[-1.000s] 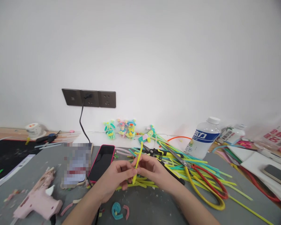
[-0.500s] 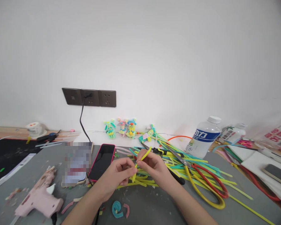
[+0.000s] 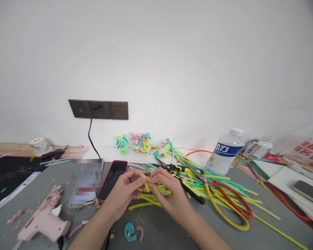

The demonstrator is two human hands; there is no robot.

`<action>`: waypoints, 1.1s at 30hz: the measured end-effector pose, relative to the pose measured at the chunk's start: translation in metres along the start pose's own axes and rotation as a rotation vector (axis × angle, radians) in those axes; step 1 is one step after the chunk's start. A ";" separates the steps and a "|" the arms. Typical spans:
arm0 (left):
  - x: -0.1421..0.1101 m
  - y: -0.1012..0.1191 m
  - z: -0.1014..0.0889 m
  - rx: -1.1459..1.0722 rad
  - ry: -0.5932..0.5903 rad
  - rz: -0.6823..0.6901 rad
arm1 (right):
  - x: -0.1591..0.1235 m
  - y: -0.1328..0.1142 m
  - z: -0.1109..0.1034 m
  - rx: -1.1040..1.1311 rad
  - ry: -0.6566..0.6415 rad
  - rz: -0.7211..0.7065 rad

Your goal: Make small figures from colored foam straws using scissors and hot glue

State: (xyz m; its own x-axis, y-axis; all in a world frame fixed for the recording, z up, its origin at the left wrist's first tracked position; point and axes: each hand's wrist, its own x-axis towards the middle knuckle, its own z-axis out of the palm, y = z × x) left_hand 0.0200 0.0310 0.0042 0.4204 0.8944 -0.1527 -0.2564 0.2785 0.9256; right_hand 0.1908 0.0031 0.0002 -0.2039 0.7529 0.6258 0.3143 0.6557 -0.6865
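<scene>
Both hands work above the middle of the grey desk [image 3: 159,231], well in from its far edge. Between my left hand [image 3: 122,192] and my right hand [image 3: 174,191] is a short yellow fuzzy strip [image 3: 147,185]. My left fingers pinch it, thumb against forefinger; my right thumb and forefinger close on it from the other side. It appears bent, although my fingers hide its full shape. I judge the small piece unfinished: it is still in hand, attached to nothing that I can see.

Four small multicoloured fuzzy figures, seemingly complete, lie beyond the far edge: a green one [image 3: 123,145], a pink one [image 3: 136,142], a blue-and-yellow one [image 3: 145,144] and a teal-and-yellow one [image 3: 163,150]. Many yellow, green and teal strips [image 3: 236,188] spread toward the right edge, beneath red-and-yellow-handled scissors [image 3: 206,180] and black-and-yellow cutters [image 3: 190,191]. A curled teal piece [image 3: 129,232] lies nearer me.

Toward the near left corner rests a pink glue gun [image 3: 45,225]; a pink-rimmed black phone [image 3: 114,177] lies left of centre. A clear, white-capped bottle [image 3: 225,152] stands by the far right corner. Behind rises a plain white wall [image 3: 172,69], with a dark socket panel [image 3: 99,109] and a plugged-in black cable [image 3: 90,133].
</scene>
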 end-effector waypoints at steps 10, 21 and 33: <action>0.002 0.003 -0.001 -0.006 0.090 0.087 | -0.001 0.004 -0.002 0.056 -0.048 -0.002; -0.002 0.009 0.004 -0.041 0.050 0.018 | 0.004 0.010 0.000 0.239 0.134 0.168; -0.005 0.008 0.003 0.032 -0.108 -0.074 | 0.009 0.012 -0.014 0.550 -0.148 0.432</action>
State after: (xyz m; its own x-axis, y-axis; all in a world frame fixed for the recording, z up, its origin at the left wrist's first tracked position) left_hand 0.0183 0.0278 0.0134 0.5289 0.8285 -0.1842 -0.1943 0.3295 0.9239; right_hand 0.2057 0.0167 0.0025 -0.3025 0.9259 0.2262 -0.1101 0.2018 -0.9732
